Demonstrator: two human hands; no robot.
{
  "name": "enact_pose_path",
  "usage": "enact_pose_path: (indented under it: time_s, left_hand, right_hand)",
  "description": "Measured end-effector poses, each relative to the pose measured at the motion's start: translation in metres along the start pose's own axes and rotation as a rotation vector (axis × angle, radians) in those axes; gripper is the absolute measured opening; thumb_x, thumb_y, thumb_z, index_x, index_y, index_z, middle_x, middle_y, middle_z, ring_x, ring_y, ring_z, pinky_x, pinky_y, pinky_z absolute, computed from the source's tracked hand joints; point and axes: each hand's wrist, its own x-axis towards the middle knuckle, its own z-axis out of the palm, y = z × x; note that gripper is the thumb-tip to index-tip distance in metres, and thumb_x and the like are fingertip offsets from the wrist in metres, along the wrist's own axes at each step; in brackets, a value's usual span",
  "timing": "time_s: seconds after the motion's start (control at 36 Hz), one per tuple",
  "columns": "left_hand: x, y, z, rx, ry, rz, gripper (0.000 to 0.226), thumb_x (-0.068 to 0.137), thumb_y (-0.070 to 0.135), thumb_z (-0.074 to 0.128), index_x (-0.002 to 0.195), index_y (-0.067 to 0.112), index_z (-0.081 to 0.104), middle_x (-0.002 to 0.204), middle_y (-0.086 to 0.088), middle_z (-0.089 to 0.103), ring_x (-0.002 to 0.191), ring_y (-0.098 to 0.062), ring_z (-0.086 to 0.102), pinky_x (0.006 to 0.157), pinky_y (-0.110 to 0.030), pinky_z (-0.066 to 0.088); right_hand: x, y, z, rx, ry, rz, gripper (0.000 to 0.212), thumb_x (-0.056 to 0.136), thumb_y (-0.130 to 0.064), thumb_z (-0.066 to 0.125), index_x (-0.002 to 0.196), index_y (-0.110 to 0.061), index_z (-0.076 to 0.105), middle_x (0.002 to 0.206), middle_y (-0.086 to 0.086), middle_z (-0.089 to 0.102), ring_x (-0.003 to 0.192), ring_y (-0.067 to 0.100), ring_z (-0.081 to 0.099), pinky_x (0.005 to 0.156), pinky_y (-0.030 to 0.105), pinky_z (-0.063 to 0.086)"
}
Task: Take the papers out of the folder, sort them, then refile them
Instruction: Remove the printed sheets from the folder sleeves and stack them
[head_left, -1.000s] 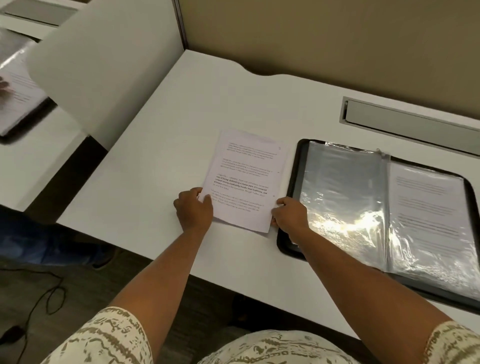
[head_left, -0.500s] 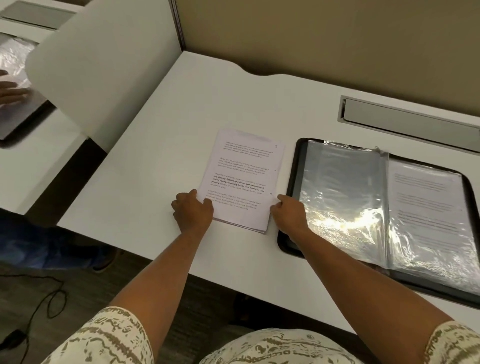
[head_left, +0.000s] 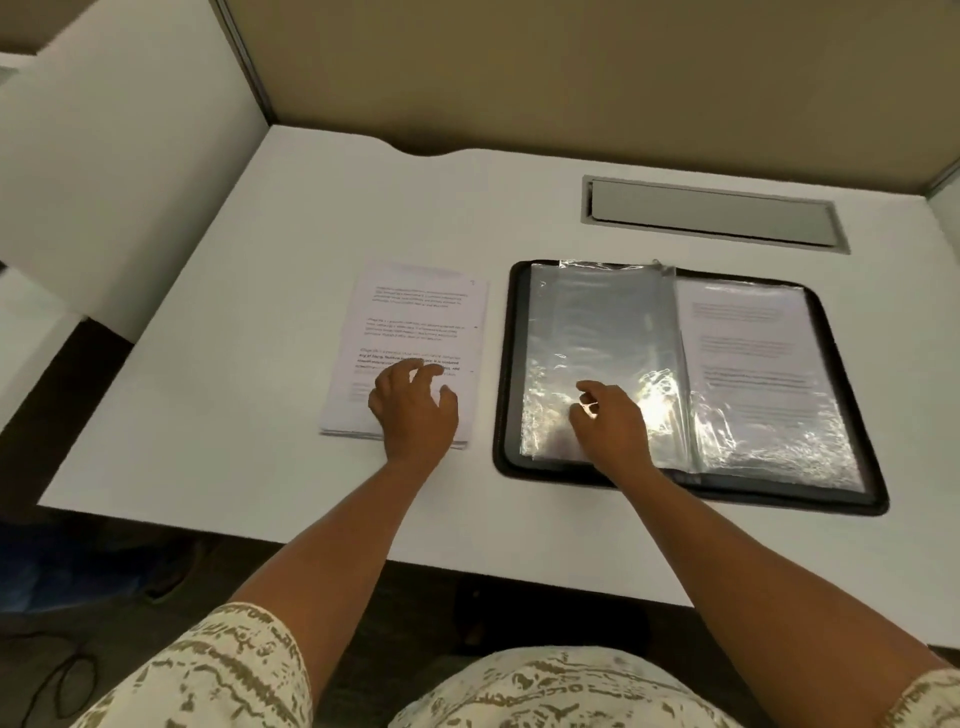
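Note:
A stack of printed white papers (head_left: 415, 322) lies flat on the white desk (head_left: 249, 332), left of an open black folder (head_left: 511, 364). The folder's left side shows empty clear plastic sleeves (head_left: 602, 332); its right side holds a printed sheet (head_left: 748, 343) inside a sleeve. My left hand (head_left: 415, 410) rests over the near part of the paper stack, fingers spread and lightly bent. My right hand (head_left: 608, 421) is over the lower left sleeve of the folder, fingers loosely curled and touching the plastic; I cannot tell whether it pinches the sleeve.
A grey cable hatch (head_left: 711, 215) is set into the desk behind the folder. A white divider panel (head_left: 124, 156) stands along the left side and a tan partition wall (head_left: 571, 78) at the back. The desk's near edge runs just in front of my arms.
My left hand moved from the stack's lower left edge onto the top sheet. My right hand left the stack's right edge and moved onto the folder's left sleeve. The view shifted right.

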Motion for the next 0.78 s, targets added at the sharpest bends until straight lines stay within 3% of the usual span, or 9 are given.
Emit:
enact_pose_path:
  time_s: [0.11,0.22,0.31,0.39,0.53,0.64,0.69,0.78]
  left_hand:
    - [-0.015,0.029,0.019,-0.098,-0.096,0.108,0.024,0.088,0.016,0.066,0.112,0.018,0.07,0.124,-0.003,0.06,0.122,-0.025,0.046,0.102,-0.043,0.038]
    - [-0.027,0.059,0.041,-0.15,-0.251,0.239,0.019,0.089,0.015,0.062,0.107,0.018,0.07,0.115,0.0,0.063,0.114,-0.023,0.051,0.096,-0.035,0.044]
    - [-0.039,0.084,0.055,-0.183,-0.355,0.329,0.025,0.089,0.016,0.064,0.114,0.019,0.069,0.121,0.002,0.062,0.119,-0.017,0.047,0.1,-0.029,0.041]
    - [-0.049,0.109,0.071,-0.141,-0.413,0.455,0.027,0.089,0.019,0.064,0.116,0.02,0.068,0.121,0.003,0.064,0.12,-0.017,0.05,0.103,-0.032,0.04]
    - [-0.063,0.152,0.092,-0.115,-0.434,0.542,0.03,0.094,0.024,0.062,0.123,0.019,0.066,0.126,0.002,0.063,0.124,-0.02,0.048,0.105,-0.036,0.041]
    - [-0.071,0.182,0.106,-0.076,-0.466,0.586,0.038,0.098,0.028,0.056,0.135,0.018,0.059,0.142,0.0,0.054,0.136,-0.021,0.04,0.112,-0.04,0.035]
    - [-0.074,0.191,0.114,-0.044,-0.514,0.631,0.042,0.101,0.029,0.051,0.141,0.018,0.053,0.151,0.0,0.046,0.144,-0.021,0.031,0.117,-0.038,0.027]
    - [-0.077,0.197,0.125,0.031,-0.529,0.785,0.044,0.102,0.028,0.048,0.144,0.016,0.051,0.155,-0.005,0.042,0.148,-0.028,0.029,0.118,-0.042,0.027]
  right_hand:
    - [-0.007,0.033,-0.027,-0.079,0.054,0.084,0.047,0.094,-0.022,0.061,0.14,-0.012,0.055,0.129,0.015,0.059,0.118,0.031,0.056,0.099,0.038,0.044]
    - [-0.014,0.068,-0.053,-0.184,0.064,0.213,0.058,0.092,-0.033,0.057,0.144,-0.011,0.045,0.134,0.02,0.053,0.126,0.04,0.046,0.1,0.049,0.041]
    - [-0.019,0.096,-0.071,-0.136,0.155,0.215,0.066,0.092,-0.04,0.052,0.147,-0.005,0.043,0.141,0.022,0.051,0.134,0.04,0.042,0.111,0.049,0.033]
    - [-0.023,0.117,-0.091,-0.003,0.265,0.235,0.057,0.098,-0.025,0.06,0.147,-0.001,0.043,0.145,0.023,0.047,0.139,0.037,0.038,0.118,0.049,0.027]
    - [-0.026,0.156,-0.113,-0.068,0.285,0.321,0.05,0.098,-0.026,0.058,0.142,-0.004,0.051,0.143,0.02,0.051,0.134,0.038,0.042,0.112,0.046,0.029]
    - [-0.028,0.175,-0.128,-0.247,0.233,0.455,0.063,0.099,-0.038,0.053,0.151,-0.006,0.037,0.158,0.021,0.029,0.145,0.041,0.025,0.112,0.057,0.031]
    - [-0.027,0.18,-0.131,-0.312,0.193,0.517,0.075,0.098,-0.044,0.052,0.155,-0.005,0.024,0.164,0.02,0.014,0.151,0.038,0.012,0.116,0.059,0.024]
    - [-0.023,0.185,-0.133,-0.351,0.164,0.577,0.09,0.097,-0.051,0.051,0.157,0.0,0.008,0.166,0.021,-0.004,0.153,0.039,-0.003,0.118,0.062,0.015]
